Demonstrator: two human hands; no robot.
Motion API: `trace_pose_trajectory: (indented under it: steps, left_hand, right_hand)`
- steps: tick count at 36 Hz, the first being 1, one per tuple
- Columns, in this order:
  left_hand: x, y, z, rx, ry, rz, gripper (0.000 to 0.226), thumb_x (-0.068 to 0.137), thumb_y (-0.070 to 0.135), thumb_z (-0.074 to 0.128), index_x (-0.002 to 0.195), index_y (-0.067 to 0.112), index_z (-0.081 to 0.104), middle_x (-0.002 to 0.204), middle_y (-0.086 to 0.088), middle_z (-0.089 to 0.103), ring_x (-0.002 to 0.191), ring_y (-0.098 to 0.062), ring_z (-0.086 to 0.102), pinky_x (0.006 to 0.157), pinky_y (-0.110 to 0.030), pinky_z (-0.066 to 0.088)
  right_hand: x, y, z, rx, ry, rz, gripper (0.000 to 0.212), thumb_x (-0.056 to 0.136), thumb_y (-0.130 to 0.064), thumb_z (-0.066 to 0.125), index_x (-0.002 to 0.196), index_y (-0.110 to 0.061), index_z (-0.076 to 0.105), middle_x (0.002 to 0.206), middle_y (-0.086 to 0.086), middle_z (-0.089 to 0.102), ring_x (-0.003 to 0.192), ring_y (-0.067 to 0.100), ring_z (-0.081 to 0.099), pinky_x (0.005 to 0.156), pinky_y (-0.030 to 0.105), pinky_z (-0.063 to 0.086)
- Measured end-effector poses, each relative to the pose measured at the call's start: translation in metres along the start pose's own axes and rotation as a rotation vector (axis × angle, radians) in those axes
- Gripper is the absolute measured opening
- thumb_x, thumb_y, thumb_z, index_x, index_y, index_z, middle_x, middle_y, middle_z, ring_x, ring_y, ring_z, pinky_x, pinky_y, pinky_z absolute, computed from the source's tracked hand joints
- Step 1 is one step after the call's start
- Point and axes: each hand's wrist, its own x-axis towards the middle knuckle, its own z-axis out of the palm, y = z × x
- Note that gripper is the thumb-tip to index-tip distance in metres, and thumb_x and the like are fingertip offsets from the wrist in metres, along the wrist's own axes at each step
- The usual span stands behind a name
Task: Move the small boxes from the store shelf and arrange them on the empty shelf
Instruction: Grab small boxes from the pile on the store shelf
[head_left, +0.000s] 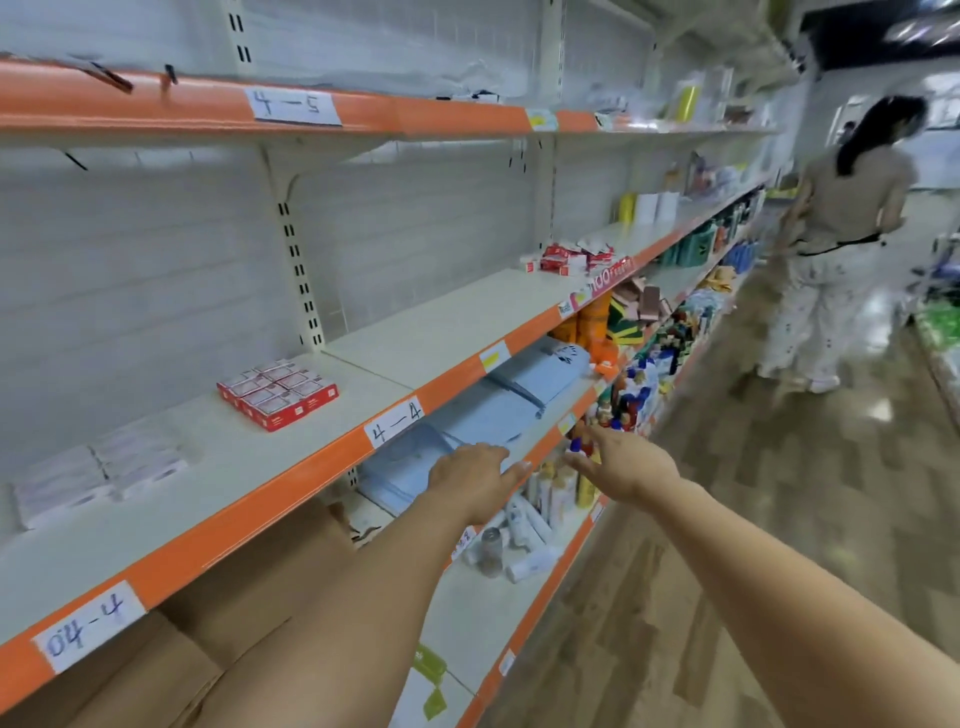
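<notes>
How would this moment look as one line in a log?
left hand: open, empty | right hand: open, empty | red boxes: arranged on shelf

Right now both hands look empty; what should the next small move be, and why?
Probably reach on to the loose red boxes farther along the shelf. Left hand and right hand are open, holding nothing, stretched that way, and a neat red block already sits nearer on the shelf.

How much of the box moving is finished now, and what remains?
Done: a neat block of red boxes sits on the shelf labelled 4-4, with pale boxes further left. In hand: nothing; the left hand and right hand reach forward with fingers open. Left: a loose pile of red and white boxes further along the same shelf.
</notes>
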Motion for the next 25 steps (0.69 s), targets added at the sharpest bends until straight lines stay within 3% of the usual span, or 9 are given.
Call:
trace_pose_trajectory:
  steps: [3, 10, 20, 25]
  left_hand:
    - [0.037, 0.002, -0.004, -0.01, 0.009, 0.033, 0.058, 0.1, 0.055, 0.026, 0.14, 0.018, 0.045, 0.143, -0.005, 0.047, 0.131, -0.025, 0.042, 0.101, -0.042, 0.041]
    - [0.126, -0.001, -0.015, -0.029, -0.006, 0.082, 0.061, 0.099, 0.056, 0.027, 0.146, 0.017, 0.037, 0.149, -0.006, 0.041, 0.136, -0.026, 0.037, 0.106, -0.043, 0.037]
    - [0.233, 0.007, -0.024, 0.01, -0.008, 0.162, 0.056, 0.1, 0.055, 0.027, 0.137, 0.019, 0.049, 0.141, -0.005, 0.049, 0.131, -0.025, 0.04, 0.101, -0.041, 0.04]
    - [0.282, 0.023, -0.031, 0.016, -0.003, 0.197, 0.056, 0.101, 0.051, 0.027, 0.145, 0.018, 0.038, 0.148, -0.004, 0.039, 0.135, -0.025, 0.035, 0.104, -0.04, 0.035]
  right_hand:
    - [0.028, 0.012, -0.003, 0.005, 0.022, 0.035, 0.065, 0.094, -0.061, 0.035, 0.147, -0.023, 0.03, 0.14, 0.005, 0.051, 0.121, 0.026, 0.053, 0.089, 0.041, 0.051]
    - [0.099, 0.03, -0.021, 0.009, 0.025, 0.088, 0.059, 0.096, -0.059, 0.035, 0.143, -0.022, 0.035, 0.136, 0.003, 0.054, 0.121, 0.024, 0.053, 0.091, 0.04, 0.05]
    - [0.183, 0.062, -0.037, 0.015, 0.019, 0.145, 0.061, 0.098, -0.055, 0.035, 0.147, -0.019, 0.03, 0.142, 0.004, 0.049, 0.125, 0.023, 0.05, 0.095, 0.037, 0.047]
    - [0.226, 0.087, -0.048, 0.026, 0.024, 0.158, 0.058, 0.098, -0.054, 0.035, 0.148, -0.023, 0.028, 0.135, 0.007, 0.055, 0.12, 0.024, 0.054, 0.093, 0.037, 0.048]
